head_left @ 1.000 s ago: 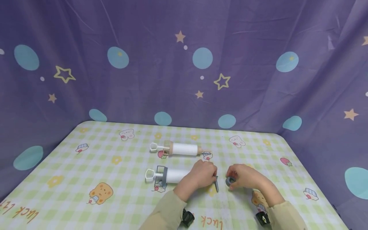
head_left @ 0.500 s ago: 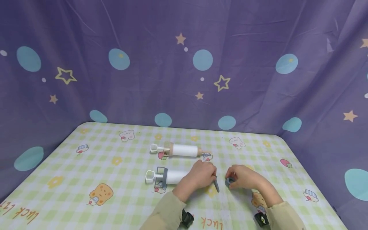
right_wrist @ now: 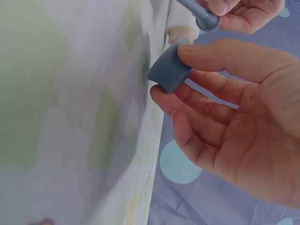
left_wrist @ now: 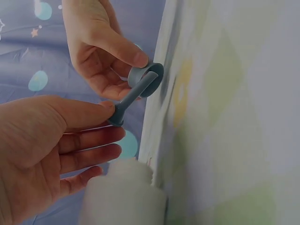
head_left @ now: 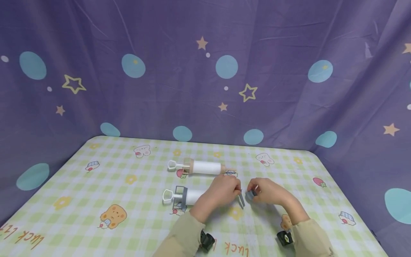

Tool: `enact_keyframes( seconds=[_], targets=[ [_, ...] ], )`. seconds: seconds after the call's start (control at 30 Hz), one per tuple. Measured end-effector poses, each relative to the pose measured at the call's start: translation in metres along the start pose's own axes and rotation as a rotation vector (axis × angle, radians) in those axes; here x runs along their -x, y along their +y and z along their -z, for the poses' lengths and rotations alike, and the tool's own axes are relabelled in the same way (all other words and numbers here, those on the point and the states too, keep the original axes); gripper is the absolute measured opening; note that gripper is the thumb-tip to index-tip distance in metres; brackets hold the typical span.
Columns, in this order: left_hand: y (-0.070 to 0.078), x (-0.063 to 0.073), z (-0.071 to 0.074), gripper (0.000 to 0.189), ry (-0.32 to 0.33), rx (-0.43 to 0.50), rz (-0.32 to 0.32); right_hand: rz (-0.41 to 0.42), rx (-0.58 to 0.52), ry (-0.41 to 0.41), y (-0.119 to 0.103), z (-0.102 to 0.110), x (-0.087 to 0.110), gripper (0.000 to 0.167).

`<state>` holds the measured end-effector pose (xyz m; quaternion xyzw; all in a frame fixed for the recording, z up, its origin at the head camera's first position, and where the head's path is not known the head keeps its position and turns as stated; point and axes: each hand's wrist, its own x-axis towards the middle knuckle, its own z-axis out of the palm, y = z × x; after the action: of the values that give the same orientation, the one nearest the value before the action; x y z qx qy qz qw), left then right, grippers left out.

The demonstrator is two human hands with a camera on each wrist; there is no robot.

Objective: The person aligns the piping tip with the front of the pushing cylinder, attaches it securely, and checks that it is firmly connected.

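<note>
My left hand pinches the flared base of a slim grey nozzle between thumb and forefinger, the other fingers loosely bent. With thumb and fingertips, my right hand grips a short, wide grey screw ring. In the left wrist view the nozzle's tip overlaps the ring's open mouth. On the table, partly behind my left forearm, lies a large syringe with a white barrel, a grey collar and a white loop-handled plunger. Its bare, narrow threaded end shows below my left fingers in that wrist view.
Further back lies a second white syringe with beige collar and beige nozzle, parallel to the first. A green-and-white checked cloth with printed cartoons covers the table. A purple curtain hangs behind the table's far edge.
Both hands have risen slightly in the head view, carrying the nozzle and the screw ring. The right hand has turned the ring and moved it left, closer to the nozzle. Both syringes have stayed put.
</note>
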<state>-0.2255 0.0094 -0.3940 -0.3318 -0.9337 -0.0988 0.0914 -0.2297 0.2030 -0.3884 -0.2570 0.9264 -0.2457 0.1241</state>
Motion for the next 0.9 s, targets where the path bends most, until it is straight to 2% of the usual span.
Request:
enact_keyframes(
  seconds=[0.23, 0.4, 0.53, 0.9],
  targets=[
    [-0.010, 0.002, 0.008, 0.008, 0.024, 0.010, 0.031, -0.009, -0.042, 0.044, -0.009, 0.002, -0.008, 0.030],
    [-0.018, 0.005, 0.014, 0.007, 0.042, 0.022, 0.061, 0.032, -0.001, 0.080, -0.015, 0.003, -0.017, 0.039],
    [-0.025, 0.008, 0.018, 0.006, 0.068, 0.033, 0.084, 0.073, 0.010, 0.103, -0.018, 0.002, -0.025, 0.037],
    [-0.042, 0.017, 0.023, 0.004, 0.244, 0.089, 0.106, 0.124, -0.066, 0.170, -0.030, 0.002, -0.042, 0.033]
  ],
)
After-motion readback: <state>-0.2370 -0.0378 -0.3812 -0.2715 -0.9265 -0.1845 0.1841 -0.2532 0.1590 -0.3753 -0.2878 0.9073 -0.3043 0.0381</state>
